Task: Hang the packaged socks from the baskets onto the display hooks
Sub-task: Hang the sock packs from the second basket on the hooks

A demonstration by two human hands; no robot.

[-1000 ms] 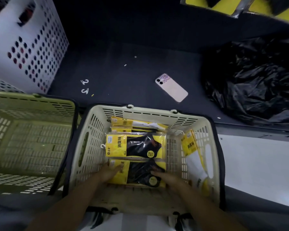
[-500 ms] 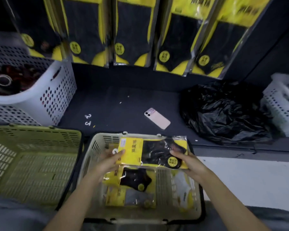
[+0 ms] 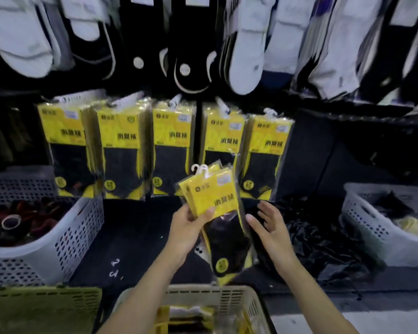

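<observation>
Display wall, hung packs (image 3: 174, 150) lining it in a row; left hand (image 3: 188, 227) is pinching the packaged socks (image 3: 217, 213) above the basket (image 3: 203, 291); right hand (image 3: 268, 227) is hovering spread alongside; lifting step, white hangers (image 3: 199, 169) likely needing threading onto a hook.

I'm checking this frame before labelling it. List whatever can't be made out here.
1. The display hooks: head view, hidden behind the hanging yellow sock packs; free room unknown.
2. The held sock packs in the left hand: head view, overlapped, so their count is unclear.
3. The cream basket: head view, cut off by the bottom edge; remaining stock unclear.
4. The upper hanging socks: head view, motion-blurred; labels unreadable.
</observation>
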